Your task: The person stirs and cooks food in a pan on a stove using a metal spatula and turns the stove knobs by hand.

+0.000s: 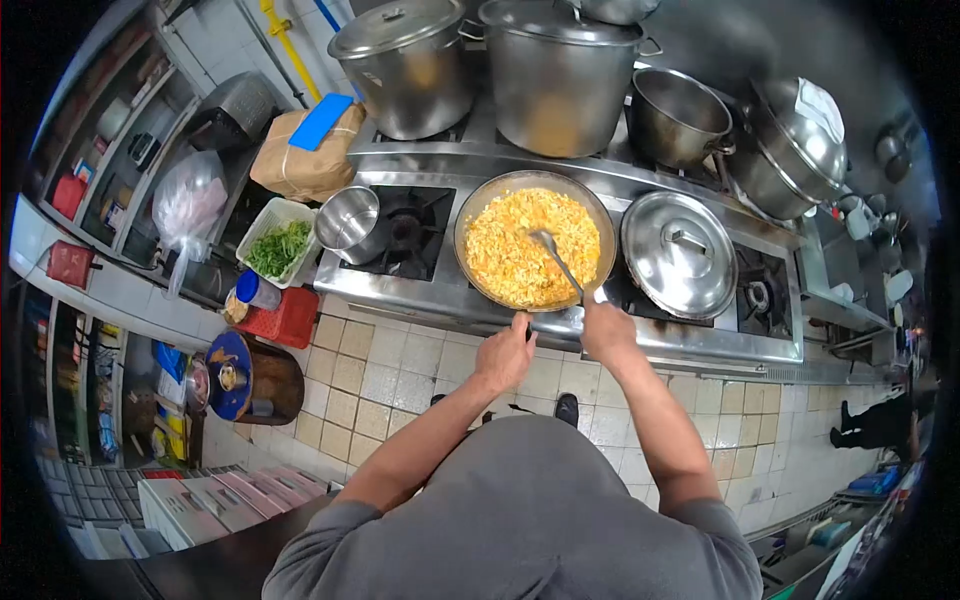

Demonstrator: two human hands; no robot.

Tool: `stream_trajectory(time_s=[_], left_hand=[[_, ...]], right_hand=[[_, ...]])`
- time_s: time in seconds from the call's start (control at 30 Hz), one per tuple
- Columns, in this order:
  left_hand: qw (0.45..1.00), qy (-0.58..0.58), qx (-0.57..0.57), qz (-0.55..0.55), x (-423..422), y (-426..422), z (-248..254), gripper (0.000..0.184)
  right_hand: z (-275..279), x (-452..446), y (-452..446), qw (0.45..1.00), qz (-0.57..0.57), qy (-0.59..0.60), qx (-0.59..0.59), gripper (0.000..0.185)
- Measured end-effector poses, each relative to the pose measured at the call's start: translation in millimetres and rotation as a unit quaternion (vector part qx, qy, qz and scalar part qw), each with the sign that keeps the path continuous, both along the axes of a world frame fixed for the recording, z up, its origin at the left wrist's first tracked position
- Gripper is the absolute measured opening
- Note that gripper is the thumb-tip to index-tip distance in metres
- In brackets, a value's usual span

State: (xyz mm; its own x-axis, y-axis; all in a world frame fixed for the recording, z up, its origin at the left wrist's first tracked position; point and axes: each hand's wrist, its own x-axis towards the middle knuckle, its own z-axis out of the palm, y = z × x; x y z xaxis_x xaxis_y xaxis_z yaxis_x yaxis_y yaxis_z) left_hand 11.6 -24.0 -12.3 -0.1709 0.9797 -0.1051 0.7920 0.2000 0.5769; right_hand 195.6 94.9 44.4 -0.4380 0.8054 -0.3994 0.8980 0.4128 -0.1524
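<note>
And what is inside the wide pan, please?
Chopped yellow-orange food fills the wide pan, and the spoon in the right hand reaches into it. The food covers the pan's bottom, so that cannot be seen.

Floor (pixel 382 348): square tiles, pale and tan. Wall (pixel 215 38): white tile behind the stove's left end, crossed by a yellow pipe (pixel 283 38). Open shelving (pixel 110 150) stands left, its compartments stocked; light falls on the tiles.

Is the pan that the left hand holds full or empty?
Well filled, not empty: yellow-orange food spreads across the pan, leaving bare only inner wall near the rim.
</note>
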Motion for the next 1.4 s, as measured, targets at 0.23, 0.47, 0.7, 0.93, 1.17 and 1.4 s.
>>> stream_trajectory(time_s=[0.23, 0.47, 0.7, 0.93, 1.17, 1.4], left_hand=[[1.0, 0.005, -0.002, 0.007, -6.6, 1.5, -5.8, 0.039], [1.0, 0.006, 0.024, -0.004, -9.7, 3.4, -9.2, 0.039], [0.999, 0.029, 0.033, -0.016, -10.4, 7.7, -10.3, 0.034], [0.999, 0.013, 0.012, -0.028, -6.2, 11.3, -8.7, 0.035], [1.0, 0.009, 0.008, -0.021, -7.0, 9.3, -7.8, 0.037], [1.0, -0.006, -0.002, -0.009, -10.2, -1.1, -13.6, 0.037]], right_hand=[[37.4, 68.8, -21.0, 0.962, -0.123, 0.229, 0.087, 0.044], [-44.7, 79.9, 28.8, 0.93, -0.16, 0.293, 0.155, 0.045], [-77.1, 29.3, 5.2, 0.684, -0.354, 0.534, -0.349, 0.017], [-15.8, 36.1, -49.1, 0.847, -0.237, 0.447, -0.161, 0.026], [-20.4, 55.2, -65.3, 0.865, -0.195, 0.461, -0.035, 0.047], [21.4, 73.0, -75.9, 0.864, -0.259, 0.432, -0.008, 0.052]])
